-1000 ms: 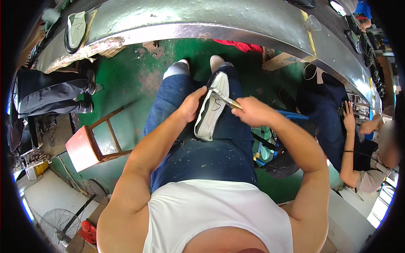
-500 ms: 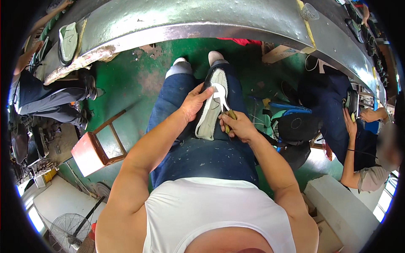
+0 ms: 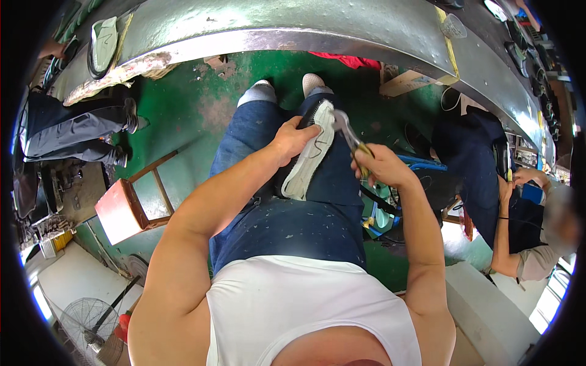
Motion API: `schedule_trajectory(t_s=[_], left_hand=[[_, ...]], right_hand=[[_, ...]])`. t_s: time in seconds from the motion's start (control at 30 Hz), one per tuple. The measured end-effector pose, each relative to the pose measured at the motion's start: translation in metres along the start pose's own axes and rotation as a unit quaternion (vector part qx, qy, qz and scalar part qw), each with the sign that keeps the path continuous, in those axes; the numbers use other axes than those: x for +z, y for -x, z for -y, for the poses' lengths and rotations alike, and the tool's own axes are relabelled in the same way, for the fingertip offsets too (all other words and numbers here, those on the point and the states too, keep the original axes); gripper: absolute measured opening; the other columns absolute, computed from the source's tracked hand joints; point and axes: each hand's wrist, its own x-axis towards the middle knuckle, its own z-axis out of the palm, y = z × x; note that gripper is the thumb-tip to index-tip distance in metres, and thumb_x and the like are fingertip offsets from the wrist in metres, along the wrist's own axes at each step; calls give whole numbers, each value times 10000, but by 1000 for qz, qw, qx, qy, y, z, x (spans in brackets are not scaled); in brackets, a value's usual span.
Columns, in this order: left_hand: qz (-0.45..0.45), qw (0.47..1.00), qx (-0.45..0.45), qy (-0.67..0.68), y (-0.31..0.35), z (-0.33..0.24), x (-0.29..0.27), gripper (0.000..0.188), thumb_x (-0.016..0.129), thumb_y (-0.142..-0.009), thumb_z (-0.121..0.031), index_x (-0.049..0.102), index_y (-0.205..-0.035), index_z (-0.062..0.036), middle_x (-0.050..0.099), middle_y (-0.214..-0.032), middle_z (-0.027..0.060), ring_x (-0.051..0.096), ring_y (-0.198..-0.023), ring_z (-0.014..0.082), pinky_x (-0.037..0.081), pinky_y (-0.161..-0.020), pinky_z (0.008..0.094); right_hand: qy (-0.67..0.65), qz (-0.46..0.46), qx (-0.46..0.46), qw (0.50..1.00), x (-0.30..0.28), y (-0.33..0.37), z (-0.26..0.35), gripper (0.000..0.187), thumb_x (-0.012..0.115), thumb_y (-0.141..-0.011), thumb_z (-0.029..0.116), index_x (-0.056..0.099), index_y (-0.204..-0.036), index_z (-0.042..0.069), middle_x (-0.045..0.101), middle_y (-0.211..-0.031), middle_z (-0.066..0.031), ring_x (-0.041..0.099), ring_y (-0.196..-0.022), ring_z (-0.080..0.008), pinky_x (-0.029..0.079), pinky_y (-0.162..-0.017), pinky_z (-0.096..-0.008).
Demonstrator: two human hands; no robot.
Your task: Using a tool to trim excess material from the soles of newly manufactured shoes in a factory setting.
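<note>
Across my thighs lies a dark shoe with its pale underside (image 3: 303,169) turned up and a dark curved line drawn on it. My left hand (image 3: 293,141) is closed around its side near the far end, thumb pressed on the pale face. My right hand (image 3: 381,166) grips a pair of lasting pincers (image 3: 346,128) by the yellowish handles. The metal head of the pincers is raised just right of the shoe's far end, and I cannot tell whether it touches the edge.
A metal-topped bench (image 3: 293,21) curves across the far side, carrying another pale-bottomed shoe (image 3: 102,47) and a clear cup (image 3: 453,26). A reddish stool (image 3: 125,207) stands on the left. A co-worker (image 3: 531,226) sits at the right. A fan (image 3: 91,326) stands lower left.
My right hand and the pincers have swung up and right, off the middle of the shoe's underside. The left hand keeps its hold, and the shoe has turned slightly.
</note>
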Motion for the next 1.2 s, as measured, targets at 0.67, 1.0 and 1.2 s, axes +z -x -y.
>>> schedule_trajectory(t_s=[0.67, 1.0, 1.2], left_hand=[[125, 987, -94, 27, -4, -18, -20, 653, 762, -886, -225, 433, -1423, -52, 657, -1240, 115, 669, -1087, 229, 549, -936, 422], [91, 992, -70, 44, -4, -8, -33, 697, 766, -879, -252, 407, -1417, 5, 638, -1247, 140, 653, -1090, 229, 529, -936, 405], [46, 991, 19, -128, 5, 2, -16, 773, 753, -873, -306, 378, -1425, 85, 582, -1323, 215, 582, -1203, 275, 471, -1023, 398]], right_hand=[[420, -28, -142, 896, 49, 18, 8, 379, 649, -941, 239, 561, -1186, -37, 669, -1007, -253, 662, -982, -395, 506, -836, -482], [422, -145, -266, 855, 62, -27, -45, 412, 656, -924, 405, 619, -1114, 42, 676, -959, -157, 670, -897, -363, 531, -754, -451], [379, -141, -157, 901, 67, 20, -56, 375, 572, -975, 376, 626, -1147, 46, 687, -1009, -182, 661, -953, -392, 515, -802, -481]])
